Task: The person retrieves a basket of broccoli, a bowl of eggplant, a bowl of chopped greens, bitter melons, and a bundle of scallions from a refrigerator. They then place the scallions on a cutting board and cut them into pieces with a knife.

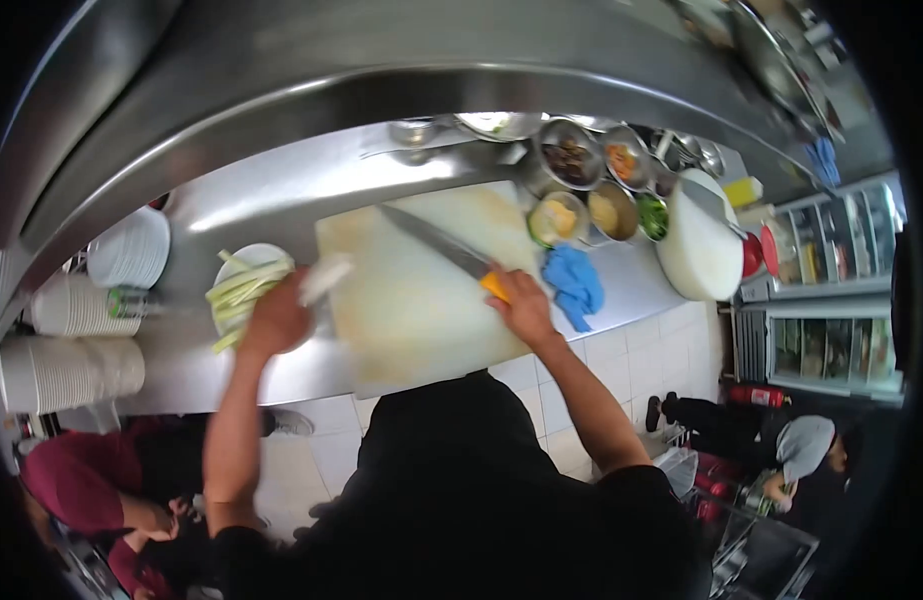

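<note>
right hand (524, 308) gripping knife (439, 246), extinguisher label (760, 397) illegible

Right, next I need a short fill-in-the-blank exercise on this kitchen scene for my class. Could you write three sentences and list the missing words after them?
1. The right hand grips a ____ by its handle.
2. The crumpled cloth to the right of the cutting board is ____ in colour.
3. The white bowl beside the left hand holds strips that are pale ____.

Missing words: knife; blue; green.
</note>
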The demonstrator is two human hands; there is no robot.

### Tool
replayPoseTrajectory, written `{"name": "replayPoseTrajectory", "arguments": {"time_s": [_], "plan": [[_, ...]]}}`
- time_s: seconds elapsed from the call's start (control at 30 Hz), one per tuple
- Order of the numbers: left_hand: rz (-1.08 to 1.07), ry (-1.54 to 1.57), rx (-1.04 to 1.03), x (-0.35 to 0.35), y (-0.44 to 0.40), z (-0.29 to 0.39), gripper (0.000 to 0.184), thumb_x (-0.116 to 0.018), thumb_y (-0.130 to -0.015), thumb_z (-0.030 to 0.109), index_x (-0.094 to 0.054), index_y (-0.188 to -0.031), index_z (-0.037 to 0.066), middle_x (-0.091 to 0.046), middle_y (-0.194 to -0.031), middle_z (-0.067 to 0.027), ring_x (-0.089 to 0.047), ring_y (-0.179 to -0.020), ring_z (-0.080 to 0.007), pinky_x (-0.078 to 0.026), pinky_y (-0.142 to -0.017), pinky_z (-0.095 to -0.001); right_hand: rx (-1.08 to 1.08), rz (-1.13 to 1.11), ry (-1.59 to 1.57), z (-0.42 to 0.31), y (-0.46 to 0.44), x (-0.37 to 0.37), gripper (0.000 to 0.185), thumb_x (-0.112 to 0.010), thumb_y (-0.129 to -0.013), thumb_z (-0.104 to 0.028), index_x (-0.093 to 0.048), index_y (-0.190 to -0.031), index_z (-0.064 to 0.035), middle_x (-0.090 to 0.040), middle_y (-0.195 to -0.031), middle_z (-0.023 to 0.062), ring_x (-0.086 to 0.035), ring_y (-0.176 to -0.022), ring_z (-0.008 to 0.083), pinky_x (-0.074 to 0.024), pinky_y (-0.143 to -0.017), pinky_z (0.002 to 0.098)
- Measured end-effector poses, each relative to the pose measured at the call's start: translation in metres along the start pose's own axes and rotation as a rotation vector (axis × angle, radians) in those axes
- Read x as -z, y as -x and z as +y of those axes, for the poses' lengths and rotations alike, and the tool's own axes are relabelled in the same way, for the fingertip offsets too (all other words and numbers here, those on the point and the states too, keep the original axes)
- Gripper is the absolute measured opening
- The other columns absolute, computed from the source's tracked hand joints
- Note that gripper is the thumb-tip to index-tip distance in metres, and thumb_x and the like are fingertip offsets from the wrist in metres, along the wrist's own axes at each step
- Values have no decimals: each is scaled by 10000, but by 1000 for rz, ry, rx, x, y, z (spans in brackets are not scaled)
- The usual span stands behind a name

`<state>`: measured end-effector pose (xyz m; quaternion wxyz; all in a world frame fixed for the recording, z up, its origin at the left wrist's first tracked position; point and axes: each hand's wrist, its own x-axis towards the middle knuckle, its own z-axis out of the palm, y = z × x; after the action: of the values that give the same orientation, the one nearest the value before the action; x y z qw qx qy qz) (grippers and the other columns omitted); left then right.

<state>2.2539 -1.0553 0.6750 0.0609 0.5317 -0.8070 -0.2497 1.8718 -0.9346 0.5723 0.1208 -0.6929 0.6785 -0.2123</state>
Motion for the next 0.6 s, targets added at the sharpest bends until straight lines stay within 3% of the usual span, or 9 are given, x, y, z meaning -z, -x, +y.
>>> {"name": "replayPoseTrajectory", "arguments": {"time_s": [0.03,0.07,0.1,0.13,0.23,0.37,0.47,0.53,0.6], "plan": [[-67,-9,31,-43,-7,27,562,-531,-736,43,-455,-1292,70,-555,-1228,-190,-552,-1089,-385,-439,-945,-430,40,-14,11,2,-3,-1,454,-654,-777,-149,-548,-1217,-120,-572,-928,131,-596,-894,330,-488,-769,425],[-2,72,-36,-83,-11,57,541,-539,-729,34,-464,-1263,69,-572,-1162,-189,-565,-1058,-386,-455,-917,-430,89,-36,16,5,-7,-2,448,-645,-776,-144,-551,-1213,-134,-569,-898,123,-614,-855,331,-501,-740,429],[-91,49,-8,-109,-21,82,497,-543,-727,24,-479,-1218,69,-577,-1057,-192,-581,-997,-391,-470,-868,-453,35,-74,-50,-2,-11,8,402,-613,-789,-145,-556,-1185,-105,-609,-868,162,-627,-793,377,-509,-696,462],[-6,-3,-3,-141,-27,95,443,-551,-731,16,-500,-1167,75,-566,-969,-188,-591,-893,-392,-473,-806,-488,50,-80,-60,6,-9,10,402,-613,-789,-145,-556,-1185,-105,-609,-868,162,-627,-793,377,-509,-696,462],[282,-53,-97,-196,-32,101,496,-593,-728,6,-502,-1209,82,-552,-915,-157,-557,-910,-354,-465,-772,-478,-244,-92,-368,21,2,16,350,-584,-821,-174,-547,-1143,-44,-632,-845,266,-614,-818,439,-502,-678,474],[309,-108,-88,-183,-40,100,581,-658,-727,46,-486,-1280,96,-554,-927,-139,-536,-956,-327,-465,-778,-457,-280,-97,-478,42,32,27,338,-590,-876,-266,-565,-1109,-22,-641,-836,245,-636,-804,411,-505,-667,433],[206,-49,-116,-155,-52,83,578,-735,-709,80,-557,-1259,87,-590,-971,-140,-571,-912,-321,-476,-820,-412,-282,-90,-567,53,47,21,359,-598,-886,-297,-569,-1114,-22,-645,-824,238,-649,-791,390,-505,-670,412],[133,239,-63,-146,-60,70,440,-743,-742,152,-630,-1157,60,-601,-1014,-122,-596,-909,-281,-487,-803,-380,-356,-131,-630,56,53,19,373,-593,-892,-309,-570,-1124,-18,-647,-829,240,-652,-797,385,-505,-681,403],[115,273,-3,-137,-59,74,359,-743,-755,154,-664,-1081,29,-621,-997,-129,-615,-887,-273,-491,-812,-350,-343,-145,-642,59,54,19,375,-586,-896,-312,-567,-1128,-19,-647,-832,242,-650,-804,390,-505,-686,405]]}}
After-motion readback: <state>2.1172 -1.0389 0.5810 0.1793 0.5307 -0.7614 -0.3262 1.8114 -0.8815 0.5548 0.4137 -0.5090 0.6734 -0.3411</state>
